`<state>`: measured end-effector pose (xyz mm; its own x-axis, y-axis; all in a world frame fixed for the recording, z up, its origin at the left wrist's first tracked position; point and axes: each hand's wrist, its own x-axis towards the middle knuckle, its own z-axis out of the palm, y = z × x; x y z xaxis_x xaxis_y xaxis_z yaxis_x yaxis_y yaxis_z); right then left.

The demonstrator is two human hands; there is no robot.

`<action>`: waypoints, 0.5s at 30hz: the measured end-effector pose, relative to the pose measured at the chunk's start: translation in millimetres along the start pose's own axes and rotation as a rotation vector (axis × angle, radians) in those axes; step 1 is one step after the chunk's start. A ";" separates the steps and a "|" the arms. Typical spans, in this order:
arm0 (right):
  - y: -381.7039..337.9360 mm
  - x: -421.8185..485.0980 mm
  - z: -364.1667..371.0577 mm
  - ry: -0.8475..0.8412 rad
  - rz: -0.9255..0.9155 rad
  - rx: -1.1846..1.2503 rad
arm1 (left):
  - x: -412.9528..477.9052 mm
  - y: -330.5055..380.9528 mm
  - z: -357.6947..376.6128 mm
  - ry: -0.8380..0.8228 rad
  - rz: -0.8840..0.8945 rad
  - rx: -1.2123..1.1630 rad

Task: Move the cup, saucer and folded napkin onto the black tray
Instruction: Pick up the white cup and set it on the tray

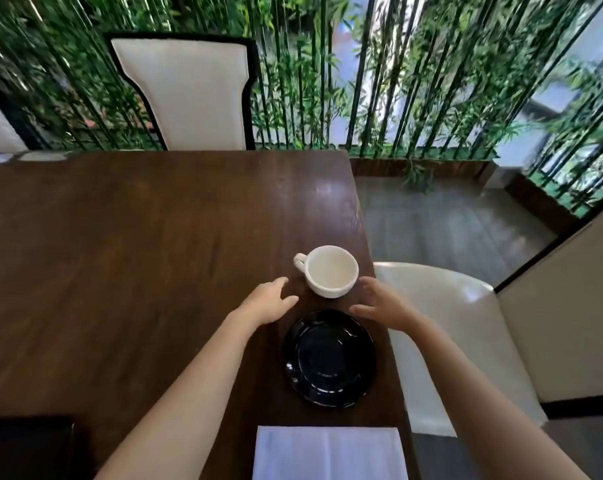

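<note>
Step in hand: reaching for the white ceramic cup (pixel 331 270), upright on the dark wooden counter (pixel 137 254) beyond the glossy black saucer (pixel 329 358). The left hand (pixel 267 303) and right hand (pixel 383 306) flank it, both open and empty. The folded white napkin (pixel 329 452) lies nearest. Next: close on the cup and lift it level.

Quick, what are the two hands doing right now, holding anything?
Left hand: open, empty, just left of the white cup.
Right hand: open, empty, just right of the cup, not touching it.
</note>
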<state>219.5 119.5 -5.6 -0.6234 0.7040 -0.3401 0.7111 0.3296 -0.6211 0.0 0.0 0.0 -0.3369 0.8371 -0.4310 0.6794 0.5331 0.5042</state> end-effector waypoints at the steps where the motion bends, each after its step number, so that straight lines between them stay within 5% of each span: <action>1: 1.7 5.4 3.1 0.012 -0.015 0.058 | 2.6 0.4 1.5 0.023 -0.002 -0.012; 15: -1.4 29.7 14.4 -0.009 -0.134 0.564 | 45.5 8.9 16.8 0.231 0.203 -0.449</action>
<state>195.3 130.9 -25.0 -0.7006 0.6732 -0.2365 0.3438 0.0280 -0.9386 1.7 40.8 -27.6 -0.3968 0.9070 -0.1411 0.4174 0.3152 0.8523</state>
